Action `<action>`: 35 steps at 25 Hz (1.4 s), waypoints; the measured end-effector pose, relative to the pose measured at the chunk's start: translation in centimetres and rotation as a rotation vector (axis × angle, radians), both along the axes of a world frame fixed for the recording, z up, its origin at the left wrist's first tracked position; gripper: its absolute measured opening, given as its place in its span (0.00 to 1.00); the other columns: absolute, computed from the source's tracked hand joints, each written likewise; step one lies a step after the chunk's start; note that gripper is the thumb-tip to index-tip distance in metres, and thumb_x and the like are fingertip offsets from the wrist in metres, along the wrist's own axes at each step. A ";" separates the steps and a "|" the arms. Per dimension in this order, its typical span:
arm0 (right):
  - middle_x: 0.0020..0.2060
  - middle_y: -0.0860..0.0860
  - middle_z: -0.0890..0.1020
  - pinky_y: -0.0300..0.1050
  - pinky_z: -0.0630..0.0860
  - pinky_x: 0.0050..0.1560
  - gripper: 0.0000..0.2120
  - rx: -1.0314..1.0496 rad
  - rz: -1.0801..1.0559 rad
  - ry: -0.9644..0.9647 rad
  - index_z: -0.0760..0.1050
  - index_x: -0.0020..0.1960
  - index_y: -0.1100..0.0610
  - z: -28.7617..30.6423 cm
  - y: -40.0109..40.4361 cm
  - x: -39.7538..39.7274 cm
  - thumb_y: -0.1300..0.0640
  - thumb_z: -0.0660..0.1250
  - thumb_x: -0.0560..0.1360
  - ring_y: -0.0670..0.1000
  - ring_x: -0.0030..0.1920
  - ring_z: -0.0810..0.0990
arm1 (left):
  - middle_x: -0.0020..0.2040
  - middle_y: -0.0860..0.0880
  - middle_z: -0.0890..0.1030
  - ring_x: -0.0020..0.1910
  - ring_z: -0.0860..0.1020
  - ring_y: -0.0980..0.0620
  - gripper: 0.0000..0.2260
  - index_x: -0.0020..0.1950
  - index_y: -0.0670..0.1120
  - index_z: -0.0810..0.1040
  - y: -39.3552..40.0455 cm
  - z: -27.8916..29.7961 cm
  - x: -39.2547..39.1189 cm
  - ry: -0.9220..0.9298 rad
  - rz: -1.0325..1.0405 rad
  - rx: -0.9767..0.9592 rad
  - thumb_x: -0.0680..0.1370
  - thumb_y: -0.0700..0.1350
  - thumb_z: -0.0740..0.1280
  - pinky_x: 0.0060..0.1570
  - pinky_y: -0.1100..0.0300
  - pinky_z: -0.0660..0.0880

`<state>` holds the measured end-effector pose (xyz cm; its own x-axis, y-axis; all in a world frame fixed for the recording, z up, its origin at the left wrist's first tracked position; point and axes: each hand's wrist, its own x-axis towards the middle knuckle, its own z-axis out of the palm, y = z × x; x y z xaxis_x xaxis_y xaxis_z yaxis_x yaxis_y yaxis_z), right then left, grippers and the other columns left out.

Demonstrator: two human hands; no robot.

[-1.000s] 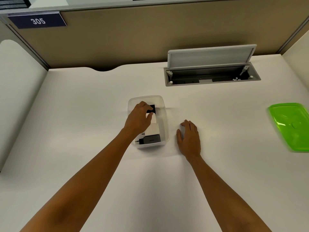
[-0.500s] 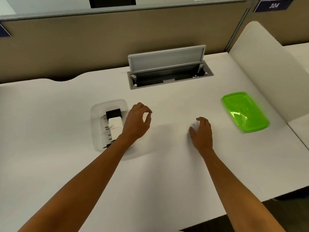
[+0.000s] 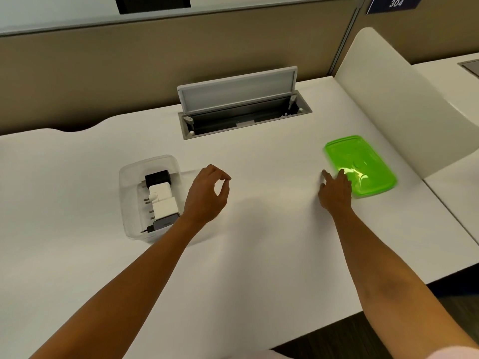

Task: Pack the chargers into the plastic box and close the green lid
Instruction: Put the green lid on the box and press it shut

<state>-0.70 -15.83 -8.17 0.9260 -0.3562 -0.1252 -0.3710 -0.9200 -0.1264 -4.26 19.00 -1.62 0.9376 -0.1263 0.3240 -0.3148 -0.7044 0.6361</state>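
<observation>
1. The left forearm covers the near right corner of the plastic box, hiding part of the dark charger lying there.
2. The right hand overlaps the near left edge of the green lid; whether its fingertips touch the lid cannot be told.
3. The lid's outline is smeared by blur.
4. Both arms run off the bottom edge of the frame.
5. The sign at upper right is cut by the top edge.

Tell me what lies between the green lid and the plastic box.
Only the left hand, hovering empty beside the plastic box. The right hand is already at the green lid; otherwise bare desk.
</observation>
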 end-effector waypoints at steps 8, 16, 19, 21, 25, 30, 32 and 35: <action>0.59 0.63 0.75 0.55 0.73 0.58 0.19 0.182 0.142 -0.184 0.79 0.62 0.62 1.0 2.8 -1.8 0.71 0.57 0.76 0.64 0.57 0.76 | 0.47 0.52 0.80 0.46 0.77 0.54 0.04 0.49 0.44 0.81 1.9 -0.5 -1.3 -0.021 0.064 -0.067 0.77 0.38 0.69 0.47 0.63 0.74; 0.61 0.59 0.74 0.52 0.68 0.60 0.24 -0.142 0.387 -0.263 0.61 0.74 0.62 4.9 10.4 -0.7 0.66 0.55 0.78 0.60 0.56 0.74 | 0.45 0.51 0.80 0.45 0.77 0.54 0.05 0.49 0.44 0.81 3.4 -1.3 -3.1 -0.018 0.101 -0.101 0.76 0.37 0.69 0.46 0.62 0.75; 0.57 0.62 0.77 0.52 0.72 0.56 0.26 -0.071 0.415 -0.372 0.58 0.76 0.64 7.7 14.3 -1.2 0.69 0.57 0.79 0.61 0.54 0.76 | 0.45 0.50 0.80 0.45 0.77 0.52 0.05 0.49 0.44 0.80 4.3 -1.0 -3.1 -0.055 0.153 -0.114 0.75 0.36 0.69 0.47 0.59 0.76; 0.51 0.60 0.81 0.50 0.73 0.44 0.22 0.069 0.413 -0.453 0.65 0.73 0.60 10.1 16.7 -1.7 0.66 0.60 0.80 0.59 0.49 0.78 | 0.45 0.50 0.80 0.46 0.77 0.51 0.05 0.49 0.44 0.81 5.4 -0.8 -3.1 -0.072 0.210 -0.110 0.75 0.36 0.70 0.48 0.55 0.77; 0.51 0.53 0.83 0.48 0.75 0.41 0.13 0.391 0.301 -0.630 0.70 0.65 0.53 14.2 19.4 -2.0 0.55 0.60 0.81 0.58 0.45 0.82 | 0.52 0.47 0.80 0.52 0.77 0.46 0.11 0.55 0.45 0.80 8.6 -0.6 -3.8 -0.045 0.477 -0.071 0.73 0.40 0.73 0.52 0.50 0.78; 0.51 0.50 0.84 0.38 0.78 0.34 0.12 1.178 -0.006 -0.615 0.71 0.64 0.56 14.3 21.7 -0.6 0.56 0.61 0.82 0.46 0.35 0.85 | 0.61 0.46 0.75 0.60 0.73 0.47 0.20 0.66 0.45 0.73 13.3 -1.2 -5.5 0.077 0.711 -0.151 0.75 0.43 0.71 0.58 0.54 0.74; 0.47 0.48 0.83 0.32 0.76 0.31 0.13 1.411 -0.132 -0.474 0.73 0.65 0.59 12.2 23.6 -0.5 0.59 0.61 0.82 0.39 0.33 0.83 | 0.62 0.45 0.75 0.60 0.75 0.46 0.20 0.66 0.44 0.72 14.5 -1.8 -6.0 0.136 0.724 -0.252 0.76 0.43 0.71 0.55 0.53 0.76; 0.47 0.48 0.83 0.35 0.78 0.35 0.13 1.561 -0.260 -0.268 0.76 0.64 0.60 8.4 27.2 -1.2 0.59 0.62 0.81 0.43 0.39 0.82 | 0.63 0.46 0.76 0.54 0.78 0.46 0.20 0.68 0.44 0.74 15.6 -2.6 -6.8 0.182 0.698 -0.379 0.77 0.42 0.71 0.50 0.56 0.76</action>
<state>-1.93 11.34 0.22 0.9177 -0.1851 -0.3515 -0.3028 0.2467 -0.9205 -11.03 34.61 -4.18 0.8016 0.5946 0.0628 0.2486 -0.4270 0.8694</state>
